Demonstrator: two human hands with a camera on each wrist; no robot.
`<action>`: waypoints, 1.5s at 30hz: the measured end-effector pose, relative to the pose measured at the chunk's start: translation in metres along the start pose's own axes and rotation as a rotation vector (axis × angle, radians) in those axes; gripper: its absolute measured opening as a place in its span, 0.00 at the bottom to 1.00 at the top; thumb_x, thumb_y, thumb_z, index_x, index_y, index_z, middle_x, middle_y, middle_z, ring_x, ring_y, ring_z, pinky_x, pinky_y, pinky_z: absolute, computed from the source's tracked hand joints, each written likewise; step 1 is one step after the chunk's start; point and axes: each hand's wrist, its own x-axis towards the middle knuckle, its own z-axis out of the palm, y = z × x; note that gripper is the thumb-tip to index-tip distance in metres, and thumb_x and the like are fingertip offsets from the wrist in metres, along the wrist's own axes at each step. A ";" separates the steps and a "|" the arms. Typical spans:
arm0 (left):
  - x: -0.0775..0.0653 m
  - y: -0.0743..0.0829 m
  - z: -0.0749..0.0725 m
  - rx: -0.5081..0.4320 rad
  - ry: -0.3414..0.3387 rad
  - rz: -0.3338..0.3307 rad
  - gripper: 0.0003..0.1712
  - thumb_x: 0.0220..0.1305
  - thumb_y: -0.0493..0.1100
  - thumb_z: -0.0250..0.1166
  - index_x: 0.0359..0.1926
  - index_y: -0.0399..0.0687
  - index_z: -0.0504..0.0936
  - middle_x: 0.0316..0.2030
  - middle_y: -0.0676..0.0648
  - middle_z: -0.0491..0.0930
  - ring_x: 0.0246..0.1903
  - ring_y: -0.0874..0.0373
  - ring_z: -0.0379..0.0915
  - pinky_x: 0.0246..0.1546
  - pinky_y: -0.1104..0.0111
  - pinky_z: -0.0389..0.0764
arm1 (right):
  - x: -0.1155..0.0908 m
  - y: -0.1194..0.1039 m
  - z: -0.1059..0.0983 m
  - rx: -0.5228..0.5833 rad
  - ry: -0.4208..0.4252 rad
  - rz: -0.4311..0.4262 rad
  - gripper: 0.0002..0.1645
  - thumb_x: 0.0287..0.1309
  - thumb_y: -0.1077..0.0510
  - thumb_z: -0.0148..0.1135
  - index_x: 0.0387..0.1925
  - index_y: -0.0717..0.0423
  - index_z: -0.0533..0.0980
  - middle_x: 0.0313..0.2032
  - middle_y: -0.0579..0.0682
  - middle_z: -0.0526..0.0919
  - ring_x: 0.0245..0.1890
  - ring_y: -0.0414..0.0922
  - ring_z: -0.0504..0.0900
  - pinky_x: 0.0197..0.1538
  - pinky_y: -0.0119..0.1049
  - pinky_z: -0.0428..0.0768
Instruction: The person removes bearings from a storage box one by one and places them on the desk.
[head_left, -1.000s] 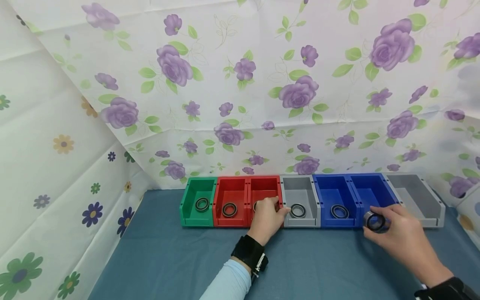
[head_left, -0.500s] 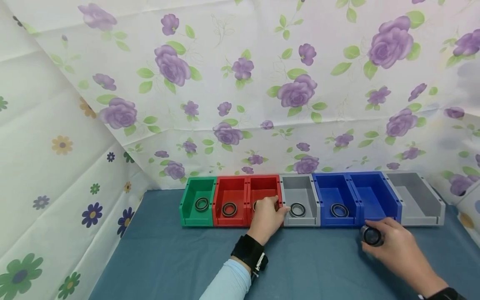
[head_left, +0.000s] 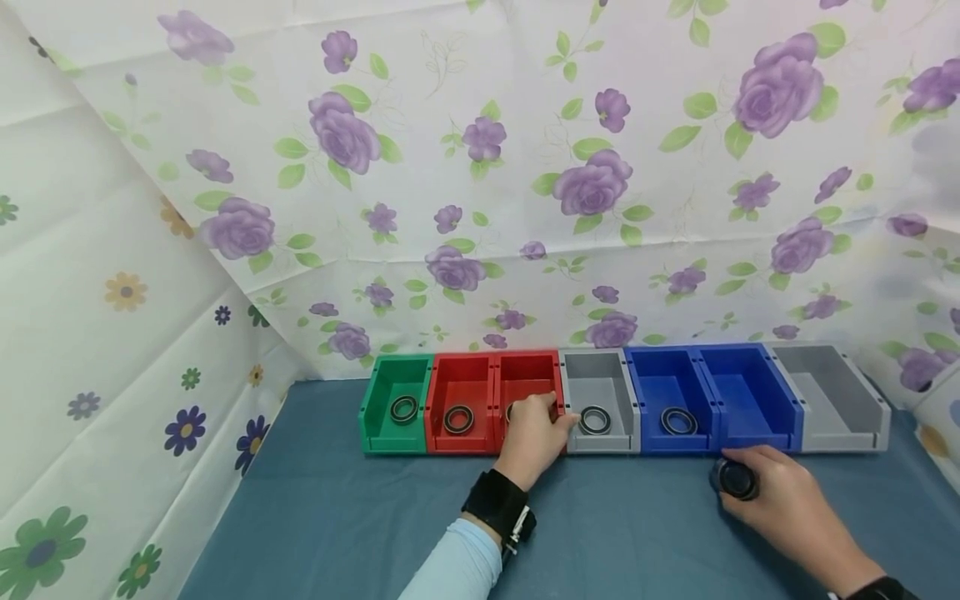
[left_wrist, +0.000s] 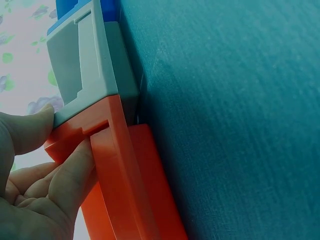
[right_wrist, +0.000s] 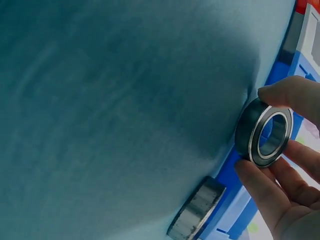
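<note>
My right hand (head_left: 783, 500) pinches a bearing (right_wrist: 265, 132) between thumb and fingertips, just in front of the right blue bin (head_left: 750, 400). A second bearing (right_wrist: 197, 207) shows in the right wrist view beside the bin's front; the right hand hides it in the head view. My left hand (head_left: 531, 437) grips the side walls where the red bin (left_wrist: 120, 165) meets the grey bin (left_wrist: 105, 70), fingers inside the red one and thumb on the grey side. A bearing in that red bin is mostly hidden behind the left hand.
Bins stand in one row against a flowered cloth. Single bearings lie in the green bin (head_left: 396, 425), the left red bin (head_left: 459, 383), the middle grey bin (head_left: 596, 375) and the left blue bin (head_left: 663, 379). Another grey bin (head_left: 832, 400) ends the row, on blue cloth (head_left: 622, 525).
My right hand has moved down and slightly left with the bearing, from the right blue bin's front edge to just in front of it. The left hand has stayed in place.
</note>
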 end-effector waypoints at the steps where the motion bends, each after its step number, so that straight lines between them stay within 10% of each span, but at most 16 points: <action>1: 0.000 0.000 0.000 0.000 -0.001 -0.001 0.26 0.57 0.54 0.66 0.51 0.41 0.79 0.14 0.54 0.67 0.17 0.65 0.66 0.15 0.71 0.66 | 0.000 0.000 0.000 -0.002 -0.003 -0.001 0.34 0.29 0.52 0.76 0.45 0.57 0.78 0.41 0.58 0.77 0.43 0.58 0.76 0.42 0.56 0.73; 45: -0.001 -0.001 -0.001 -0.028 -0.008 -0.012 0.22 0.56 0.53 0.66 0.46 0.44 0.80 0.15 0.55 0.68 0.17 0.64 0.67 0.17 0.73 0.69 | 0.006 0.001 -0.004 -0.081 -0.268 0.128 0.36 0.36 0.42 0.74 0.44 0.63 0.77 0.36 0.59 0.80 0.36 0.53 0.79 0.36 0.53 0.76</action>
